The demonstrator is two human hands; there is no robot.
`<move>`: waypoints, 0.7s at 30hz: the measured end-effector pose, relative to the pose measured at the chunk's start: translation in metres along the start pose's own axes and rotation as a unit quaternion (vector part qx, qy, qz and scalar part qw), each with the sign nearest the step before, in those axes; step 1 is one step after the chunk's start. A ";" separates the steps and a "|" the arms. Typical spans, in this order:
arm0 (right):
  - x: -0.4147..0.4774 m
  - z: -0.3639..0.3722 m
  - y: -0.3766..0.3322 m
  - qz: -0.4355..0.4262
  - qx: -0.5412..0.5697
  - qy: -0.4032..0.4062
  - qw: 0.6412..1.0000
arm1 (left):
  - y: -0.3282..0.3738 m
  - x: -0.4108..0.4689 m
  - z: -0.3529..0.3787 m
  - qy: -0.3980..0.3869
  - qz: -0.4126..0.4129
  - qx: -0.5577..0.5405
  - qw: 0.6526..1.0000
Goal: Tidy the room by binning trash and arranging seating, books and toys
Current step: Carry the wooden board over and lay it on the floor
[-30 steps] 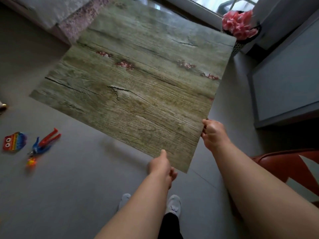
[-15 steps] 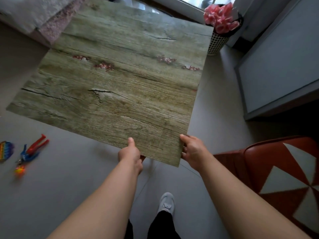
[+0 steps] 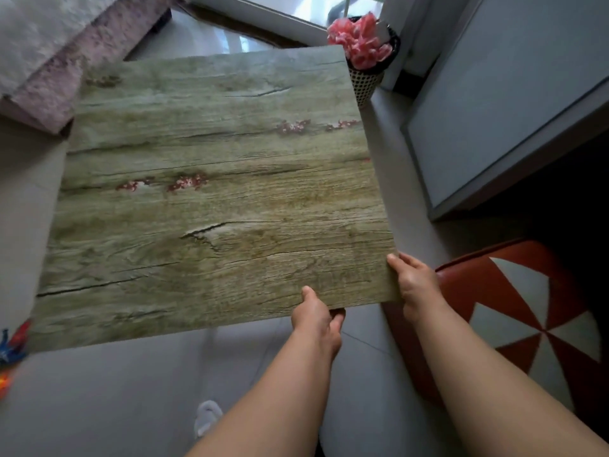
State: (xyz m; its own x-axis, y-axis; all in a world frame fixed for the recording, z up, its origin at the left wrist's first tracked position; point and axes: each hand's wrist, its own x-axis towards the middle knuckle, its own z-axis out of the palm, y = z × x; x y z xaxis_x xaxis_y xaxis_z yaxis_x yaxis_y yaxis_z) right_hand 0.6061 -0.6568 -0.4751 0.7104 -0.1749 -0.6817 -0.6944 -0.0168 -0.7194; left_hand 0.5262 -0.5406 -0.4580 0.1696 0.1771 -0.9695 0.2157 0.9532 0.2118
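A large square board with a green-brown wood-grain print fills the middle of the head view, held flat above the grey floor. My left hand pinches its near edge, thumb on top and fingers underneath. My right hand grips its near right corner. A mesh bin stuffed with pink crumpled trash stands just beyond the board's far right corner. A red and white cushion lies on the floor to my right. Colourful toys peek out at the left edge, partly hidden by the board.
A grey cabinet stands at the right, a dark gap below it. A pale pink covered bed or sofa sits at the far left. A window sill runs along the back. My white shoe shows on the grey floor.
The board has swung round to sit square in front of me and shifted right. It now covers most of the toys. The cushion has come further into view.
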 end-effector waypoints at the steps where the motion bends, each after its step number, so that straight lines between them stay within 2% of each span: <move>1: 0.003 -0.010 0.000 0.004 0.019 0.017 1.000 | -0.010 -0.002 0.009 -0.006 -0.008 -0.001 1.000; 8: 0.010 -0.043 0.007 0.073 0.178 0.085 0.978 | -0.047 -0.002 0.035 -0.037 -0.077 0.026 0.996; 12: 0.001 -0.042 0.007 0.104 0.223 0.108 0.963 | -0.022 0.015 0.015 0.060 0.002 0.035 0.998; 14: -0.002 -0.037 0.008 0.133 0.235 0.085 0.959 | -0.004 0.022 0.002 0.100 0.040 0.019 0.994; 17: -0.002 -0.031 0.011 0.146 0.241 0.048 0.958 | 0.002 0.022 -0.006 0.106 0.040 0.011 0.994; 21: 0.007 -0.035 -0.002 0.119 0.207 0.081 0.968 | -0.010 0.014 0.006 0.069 0.024 -0.001 0.997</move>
State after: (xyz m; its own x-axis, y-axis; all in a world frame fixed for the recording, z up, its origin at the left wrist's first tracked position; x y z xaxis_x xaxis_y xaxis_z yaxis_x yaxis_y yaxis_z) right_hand 0.6083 -0.6925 -0.4734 0.4859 -0.2776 -0.8287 -0.7068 0.4329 -0.5595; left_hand 0.5318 -0.5490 -0.4733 0.0448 0.2537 -0.9662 0.2087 0.9435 0.2574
